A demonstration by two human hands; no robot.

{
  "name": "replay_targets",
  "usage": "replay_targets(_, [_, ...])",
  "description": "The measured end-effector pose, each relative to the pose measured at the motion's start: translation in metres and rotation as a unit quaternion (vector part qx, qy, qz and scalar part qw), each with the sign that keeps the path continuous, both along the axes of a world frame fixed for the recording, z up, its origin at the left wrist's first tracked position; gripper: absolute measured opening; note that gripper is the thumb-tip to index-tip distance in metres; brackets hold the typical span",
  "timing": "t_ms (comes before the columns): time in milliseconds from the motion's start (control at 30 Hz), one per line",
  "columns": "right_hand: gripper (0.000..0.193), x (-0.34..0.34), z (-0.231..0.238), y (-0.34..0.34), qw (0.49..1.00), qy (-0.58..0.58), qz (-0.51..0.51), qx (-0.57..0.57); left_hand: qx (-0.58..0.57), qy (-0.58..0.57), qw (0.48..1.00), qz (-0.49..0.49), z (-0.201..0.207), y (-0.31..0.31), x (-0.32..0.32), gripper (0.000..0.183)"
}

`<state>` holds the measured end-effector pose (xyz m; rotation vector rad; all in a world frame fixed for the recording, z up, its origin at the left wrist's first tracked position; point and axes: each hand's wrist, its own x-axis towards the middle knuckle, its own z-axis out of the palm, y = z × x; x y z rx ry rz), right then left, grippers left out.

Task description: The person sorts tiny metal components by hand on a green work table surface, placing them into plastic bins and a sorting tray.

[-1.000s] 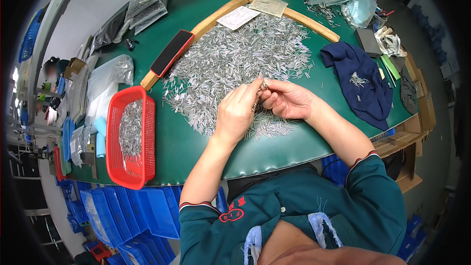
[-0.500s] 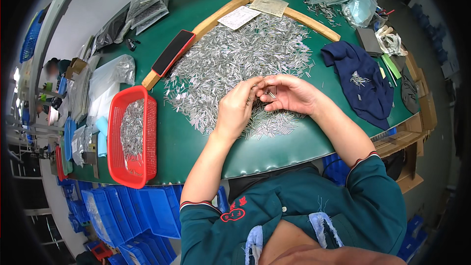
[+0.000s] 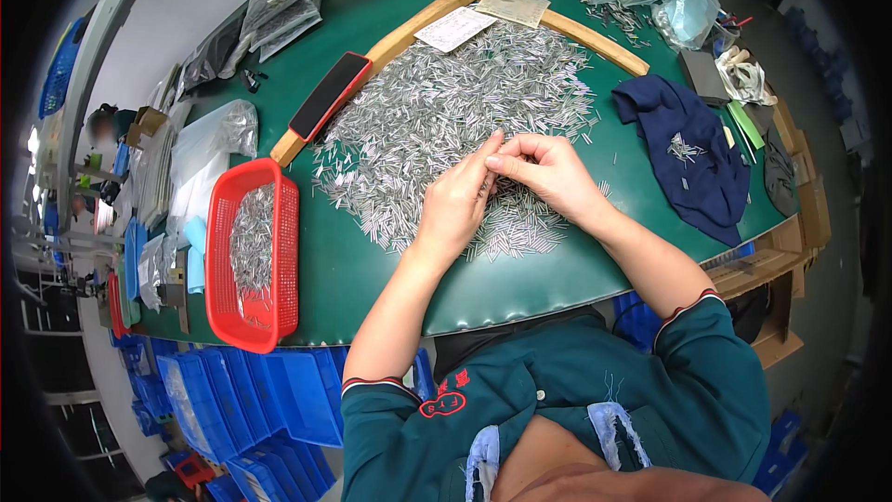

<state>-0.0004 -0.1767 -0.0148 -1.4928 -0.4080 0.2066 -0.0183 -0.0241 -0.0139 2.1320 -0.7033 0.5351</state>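
Observation:
A broad heap of short silver metal pins (image 3: 446, 102) covers the middle of the green table. Over its near side, my two hands meet. My left hand (image 3: 452, 204) is closed, palm turned inward, and a few pins show between its fingers. Against its fingertips, my right hand (image 3: 556, 181) is closed in a pinch, thumb against index finger. Whatever lies in that pinch is too small or too hidden to make out. To the left stands a red plastic basket (image 3: 290, 270) with more pins inside.
Wooden strips (image 3: 595, 45) border the heap's far side, with a phone in a red case (image 3: 330, 96) and paper slips (image 3: 455, 29) on them. A dark blue cloth (image 3: 692, 163) bearing some pins lies right. Plastic bags (image 3: 686, 14) sit far right; blue bins (image 3: 297, 400) stand below left.
My right hand's fingers have gone from spread and curved to a pinch at the left hand's fingertips. The left hand has shifted slightly to the right.

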Motion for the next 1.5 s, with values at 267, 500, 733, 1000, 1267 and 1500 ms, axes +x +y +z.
replay_targets(267, [0.023,0.004,0.005,-0.009,0.914,0.328,0.142,0.19,-0.179,0.333,0.92,-0.105,0.012,0.004,-0.008,0.039])
replay_targets(500, [0.022,0.005,0.004,-0.009,0.823,0.454,0.162,0.302,-0.289,0.353,0.881,-0.127,0.013,0.005,-0.007,0.036])
replay_targets(733, [0.019,0.007,0.001,-0.01,0.784,0.475,0.19,0.351,-0.303,0.336,0.886,-0.097,0.009,0.009,-0.001,0.033])
replay_targets(1000, [0.019,0.006,0.002,-0.011,0.785,0.469,0.197,0.353,-0.289,0.344,0.889,-0.086,0.009,0.009,-0.002,0.032])
replay_targets(1267, [0.02,0.007,0.008,-0.016,0.832,0.438,0.137,0.31,-0.262,0.361,0.892,-0.069,0.008,0.007,0.0,0.03])
replay_targets(1500, [0.018,-0.005,0.008,0.004,0.994,0.059,0.033,0.089,-0.121,0.334,0.934,0.023,0.007,0.008,0.0,0.033])
